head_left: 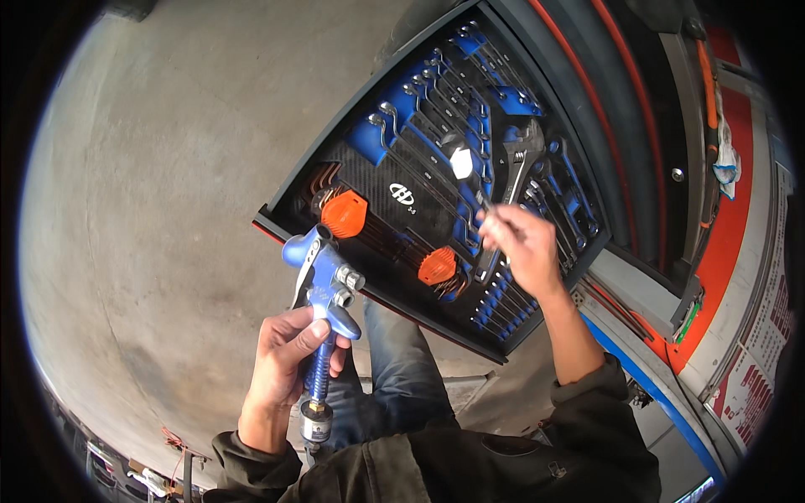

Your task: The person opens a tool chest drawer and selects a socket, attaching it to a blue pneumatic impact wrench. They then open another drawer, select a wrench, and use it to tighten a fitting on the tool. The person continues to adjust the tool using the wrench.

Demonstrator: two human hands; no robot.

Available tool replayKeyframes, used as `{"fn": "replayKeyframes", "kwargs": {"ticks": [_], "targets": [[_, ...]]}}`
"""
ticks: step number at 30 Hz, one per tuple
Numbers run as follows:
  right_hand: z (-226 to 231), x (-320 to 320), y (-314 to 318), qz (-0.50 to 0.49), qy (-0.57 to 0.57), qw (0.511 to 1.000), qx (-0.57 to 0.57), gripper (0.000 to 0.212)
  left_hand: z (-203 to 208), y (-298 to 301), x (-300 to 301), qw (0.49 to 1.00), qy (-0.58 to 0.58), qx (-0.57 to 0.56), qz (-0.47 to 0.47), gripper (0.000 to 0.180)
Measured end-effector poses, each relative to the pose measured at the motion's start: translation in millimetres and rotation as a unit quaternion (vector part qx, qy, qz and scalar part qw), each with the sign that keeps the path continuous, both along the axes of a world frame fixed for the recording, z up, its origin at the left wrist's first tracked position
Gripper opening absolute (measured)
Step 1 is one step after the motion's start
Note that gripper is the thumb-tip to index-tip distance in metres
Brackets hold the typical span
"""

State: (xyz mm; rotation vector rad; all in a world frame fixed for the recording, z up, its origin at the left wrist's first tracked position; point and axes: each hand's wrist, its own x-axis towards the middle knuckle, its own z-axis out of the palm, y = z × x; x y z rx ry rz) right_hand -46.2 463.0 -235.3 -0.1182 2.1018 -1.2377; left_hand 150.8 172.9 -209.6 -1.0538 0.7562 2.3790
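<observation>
My left hand (292, 356) is wrapped round the handle of a blue spray gun (323, 289), holding it upright in front of the drawer. Two metal knobs stick out of the gun's right side, and a small silver cylinder (316, 423) hangs below its handle. Over the open tool drawer (377, 194), my right hand (527, 247) pinches the end of a slim dark tool (461, 158) with a bright, glaring head; its exact kind is unclear. Under and beside that hand lies a large adjustable wrench (516, 168). Rows of combination wrenches (428, 109) fill blue-and-black slots around it.
Two hex key sets in orange holders (344, 214) lie along the drawer's near left side. A red-edged black tool cabinet (625, 109) stands to the right, with an orange-handled tool (708, 92) on its side. Concrete floor (168, 184) spreads to the left.
</observation>
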Motion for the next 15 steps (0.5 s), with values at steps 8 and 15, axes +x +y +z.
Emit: {"fn": "replayKeyframes", "kwargs": {"ticks": [8, 15], "targets": [[-49.7, -29.9, -30.9, 0.049, 0.291, 0.95, 0.103, 0.019, -2.2, 3.2, -1.4, 1.0, 0.0, -0.018, -0.016, 0.029], [-71.5, -32.9, -52.1, 0.065, 0.302, 0.944, 0.116, 0.018, -2.2, 4.0, 0.3, 0.999, 0.0, -0.028, -0.017, 0.028]]}}
